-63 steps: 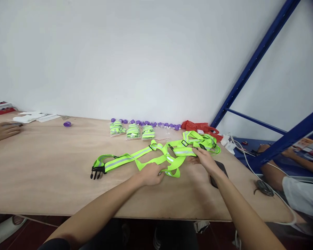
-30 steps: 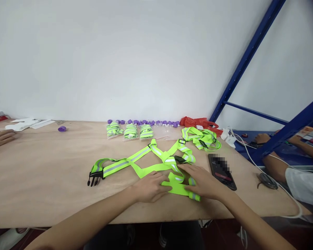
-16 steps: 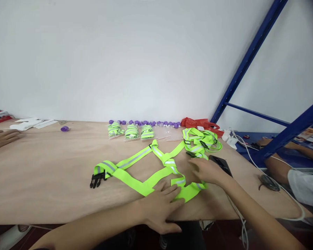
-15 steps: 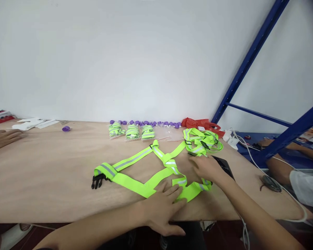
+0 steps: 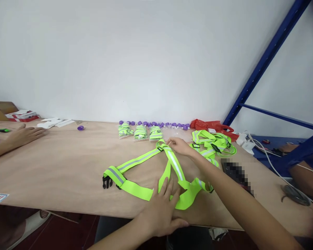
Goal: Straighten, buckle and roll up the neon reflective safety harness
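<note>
A neon yellow-green reflective strap harness (image 5: pixel 135 162) lies spread on the wooden table (image 5: pixel 54 163), with a black buckle (image 5: pixel 107 181) at its left end. My left hand (image 5: pixel 163 205) lies flat and open on the near folded part of the harness by the table's front edge. My right hand (image 5: pixel 179 146) reaches forward and pinches the straps at the harness's far corner, near a black slider.
A second tangled harness (image 5: pixel 214 145) lies at the right, by a red bag (image 5: pixel 211 125). Three bagged harnesses (image 5: pixel 141 132) and purple caps (image 5: pixel 151 123) line the wall. A dark phone (image 5: pixel 236 172) lies right. Another person's hand (image 5: pixel 23 134) rests far left. Blue rack (image 5: pixel 271 52) at right.
My right hand has gone from the near folded end forward to the far corner of the harness. My left hand stays pressed flat on the near fold. The straps now lie closer together.
</note>
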`<state>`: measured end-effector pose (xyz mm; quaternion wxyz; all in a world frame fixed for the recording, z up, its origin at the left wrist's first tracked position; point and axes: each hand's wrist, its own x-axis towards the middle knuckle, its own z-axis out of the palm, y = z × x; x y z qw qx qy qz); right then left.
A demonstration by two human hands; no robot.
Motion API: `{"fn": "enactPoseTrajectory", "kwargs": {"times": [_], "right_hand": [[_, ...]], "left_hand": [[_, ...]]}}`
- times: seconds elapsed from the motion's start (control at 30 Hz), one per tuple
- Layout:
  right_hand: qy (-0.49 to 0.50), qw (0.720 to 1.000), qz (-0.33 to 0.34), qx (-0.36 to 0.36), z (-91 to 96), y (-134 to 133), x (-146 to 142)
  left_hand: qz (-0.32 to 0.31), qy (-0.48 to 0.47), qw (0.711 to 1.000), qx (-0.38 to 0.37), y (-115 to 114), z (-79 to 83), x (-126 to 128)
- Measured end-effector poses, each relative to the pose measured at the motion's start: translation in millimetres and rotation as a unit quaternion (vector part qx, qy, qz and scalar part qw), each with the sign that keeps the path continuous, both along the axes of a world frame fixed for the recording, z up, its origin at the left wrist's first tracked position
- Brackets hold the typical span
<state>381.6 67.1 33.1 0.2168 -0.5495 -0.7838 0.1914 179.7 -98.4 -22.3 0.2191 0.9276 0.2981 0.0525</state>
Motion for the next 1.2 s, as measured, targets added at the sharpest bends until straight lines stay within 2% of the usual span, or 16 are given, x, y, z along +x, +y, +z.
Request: {"fn": "enactPoseTrajectory", "kwargs": {"times": [0.1, 0.2, 0.3, 0.4, 0.5, 0.6, 0.67, 0.73, 0.83, 0.9, 1.0, 1.1, 1.2], "right_hand": [[0.052, 0.998, -0.019, 0.004, -3.3, 10.7, -22.5], [0.076, 0.996, -0.039, 0.016, -8.4, 0.3, -36.2], [0.076, 0.995, -0.057, 0.037, -9.7, -32.8, -31.2], [0.018, 0.996, -0.067, 0.056, -10.2, -80.8, -13.3], [-0.058, 0.998, -0.013, 0.014, -16.0, -126.1, 5.5], [-0.105, 0.993, 0.051, -0.03, -25.0, -152.2, 19.0], [-0.117, 0.99, 0.069, -0.032, -29.8, -158.1, 24.1], [-0.093, 0.994, 0.059, -0.017, -33.6, -158.7, 25.8], [0.004, 1.0, -0.015, 0.011, -39.4, -157.5, 23.8], [0.079, 0.994, -0.074, 0.032, -43.9, -157.3, 21.7], [0.15, 0.98, -0.119, 0.05, -48.6, -156.4, 20.5], [0.203, 0.969, -0.138, 0.032, -48.0, -153.2, 20.8], [0.279, 0.951, -0.135, -0.014, -44.8, -149.0, 19.2]], "left_hand": [[0.038, -0.003, 0.999, -0.009, -8.2, 4.2, 5.7], [0.054, 0.005, 0.998, -0.024, -11.2, 10.9, 7.7], [0.068, 0.015, 0.997, -0.023, -10.8, 11.9, 8.4], [0.096, 0.02, 0.995, -0.015, -10.0, 6.9, 11.2], [0.116, 0.026, 0.993, -0.02, -9.9, 2.7, 15.3], [0.117, 0.037, 0.991, -0.043, -10.0, 4.0, 17.8], [0.117, 0.04, 0.991, -0.052, -9.9, 7.7, 18.4], [0.122, 0.043, 0.99, -0.052, -8.9, 13.3, 18.3], [0.139, 0.048, 0.988, -0.041, -3.3, 24.7, 17.4], [0.149, 0.05, 0.987, -0.015, 3.6, 32.9, 16.5], [0.173, 0.058, 0.983, 0.033, 16.8, 41.3, 17.2], [0.208, 0.049, 0.973, 0.087, 29.4, 38.4, 24.3], [0.188, 0.008, 0.968, 0.166, 40.6, 27.0, 36.1]]}}
